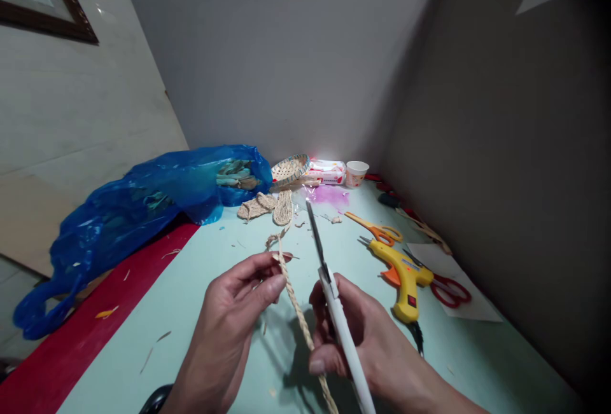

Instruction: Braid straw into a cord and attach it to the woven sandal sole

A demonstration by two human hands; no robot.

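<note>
My left hand (229, 318) pinches the upper part of a braided straw cord (296, 303), thumb and fingers closed on it. The cord runs down between both hands to the bottom edge, and its frayed top end sticks up beyond my left fingers. My right hand (363, 338) grips white-handled scissors (334, 299), whose dark blades point up and away, closed or nearly closed, just right of the cord. Both hands hover above a pale green table (191, 299).
A yellow glue gun (403, 274), orange scissors (377, 229) and red scissors (449, 290) lie at the right. A blue plastic bag (143, 201) lies at the left. Woven straw pieces (270, 205), a small basket (289, 169), a packet and a cup (356, 173) sit at the back.
</note>
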